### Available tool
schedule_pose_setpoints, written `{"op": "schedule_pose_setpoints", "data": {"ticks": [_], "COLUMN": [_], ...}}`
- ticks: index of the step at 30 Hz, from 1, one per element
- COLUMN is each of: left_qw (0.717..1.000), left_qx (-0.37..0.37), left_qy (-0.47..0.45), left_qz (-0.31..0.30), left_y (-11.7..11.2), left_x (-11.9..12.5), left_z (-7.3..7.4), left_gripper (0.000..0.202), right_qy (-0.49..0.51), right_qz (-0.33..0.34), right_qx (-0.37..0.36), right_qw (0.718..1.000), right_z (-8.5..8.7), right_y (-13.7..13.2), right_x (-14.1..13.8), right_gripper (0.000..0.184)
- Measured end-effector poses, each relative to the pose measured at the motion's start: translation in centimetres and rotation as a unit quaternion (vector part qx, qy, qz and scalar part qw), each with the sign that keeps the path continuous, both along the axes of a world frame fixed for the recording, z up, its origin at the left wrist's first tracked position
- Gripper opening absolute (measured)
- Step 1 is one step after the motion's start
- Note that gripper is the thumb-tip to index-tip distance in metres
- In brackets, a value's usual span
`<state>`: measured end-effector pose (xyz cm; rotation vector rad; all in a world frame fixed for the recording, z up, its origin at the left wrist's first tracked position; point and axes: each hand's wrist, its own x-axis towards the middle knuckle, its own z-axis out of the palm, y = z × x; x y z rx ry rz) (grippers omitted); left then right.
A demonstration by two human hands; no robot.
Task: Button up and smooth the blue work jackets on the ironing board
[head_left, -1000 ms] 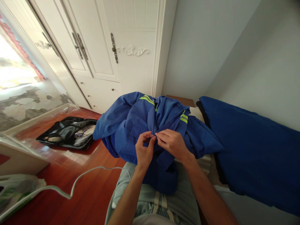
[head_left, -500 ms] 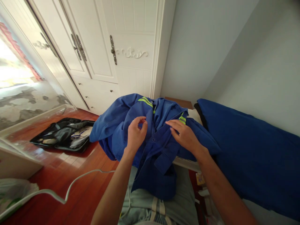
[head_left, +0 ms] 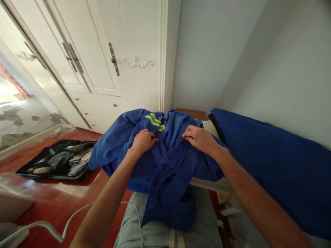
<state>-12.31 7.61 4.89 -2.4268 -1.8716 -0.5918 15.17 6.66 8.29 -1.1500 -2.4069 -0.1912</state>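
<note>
A blue work jacket (head_left: pixel 165 179) with yellow-green reflective stripes and a buttoned front placket lies spread out before me, its lower end hanging over my lap. My left hand (head_left: pixel 143 140) is closed on the cloth left of the placket, just under the striped chest. On the other side, my right hand (head_left: pixel 198 137) pinches the edge of the front panel between thumb and fingers. The right-side stripe is mostly covered by that hand.
A white wardrobe (head_left: pixel 137 34) stands ahead. An open black suitcase (head_left: pixel 54 160) with items inside lies on the red wooden floor (head_left: pixel 85 193). A blue pillow (head_left: pixel 269 165) is at right. A white cable (head_left: pixel 77 210) runs across the lower left.
Both hands have come down onto the jacket and closed on its cloth; before, their fingers were looser just above it. The view has shifted a little to the right.
</note>
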Motion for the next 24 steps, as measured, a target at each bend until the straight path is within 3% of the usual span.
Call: {"op": "schedule_pose_setpoints", "data": {"ticks": [3, 5, 8, 13, 19, 24], "left_qw": [0.999, 0.999, 0.987, 0.958, 0.860, 0.797], "left_qx": [0.038, -0.002, -0.105, -0.146, -0.185, -0.240], "left_qy": [-0.007, -0.030, -0.119, -0.239, -0.472, -0.545], "left_qz": [0.014, 0.011, -0.019, -0.061, -0.062, -0.099], "left_y": [-0.5, -0.4, 0.3, 1.3, 0.2, -0.2], "left_x": [0.8, 1.7, 2.5, 2.6, 3.0, 3.3], "left_z": [0.3, 0.5, 0.6, 0.2, 0.8, 0.6], "left_gripper": [0.048, 0.055, 0.045, 0.043, 0.050, 0.041], "right_qy": [0.040, 0.053, 0.055, 0.009, -0.016, 0.083], "right_qz": [0.039, 0.067, 0.069, 0.043, 0.019, 0.100], "right_qx": [0.004, -0.009, -0.031, -0.064, -0.064, -0.094], "right_qw": [0.998, 0.996, 0.996, 0.997, 0.998, 0.987], "right_z": [1.0, 1.4, 1.7, 1.5, 0.5, -0.5], "right_y": [-0.2, -0.2, -0.1, 0.1, 0.3, 1.3], "right_x": [-0.7, -1.2, -2.2, -4.0, -6.3, -5.5], "right_gripper": [0.022, 0.023, 0.023, 0.019, 0.026, 0.022]}}
